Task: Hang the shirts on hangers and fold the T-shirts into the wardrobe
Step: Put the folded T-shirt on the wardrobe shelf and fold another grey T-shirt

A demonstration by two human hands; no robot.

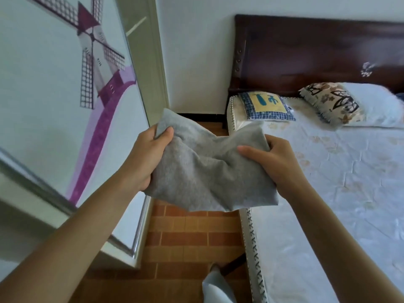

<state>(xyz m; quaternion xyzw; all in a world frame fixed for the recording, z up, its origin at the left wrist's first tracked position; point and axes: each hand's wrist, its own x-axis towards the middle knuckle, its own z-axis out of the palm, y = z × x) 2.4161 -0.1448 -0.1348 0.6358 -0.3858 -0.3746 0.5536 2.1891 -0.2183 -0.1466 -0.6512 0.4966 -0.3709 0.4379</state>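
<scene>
- Wardrobe position decides the coming move: the sliding wardrobe door with a purple windmill picture (65,95) stands to the person's left, so the bundle has to travel leftward, and the left hand (142,158) is the nearer of the two.
- The folded grey cotton T-shirt (207,169) is held in the air above the strip of brown brick-pattern floor (185,237), between the wardrobe and the white-sheeted bed (338,182); its long axis runs left to right, from one hand to the other.
- The left hand grips the left end, thumb on top and fingers curled beneath.
- The right hand (271,162) grips the right end the same way, thumb lying flat across the cloth.
- Both forearms reach forward, roughly level, with the cloth sagging slightly between them.
- Whether the wardrobe stands open cannot be told from here.
</scene>
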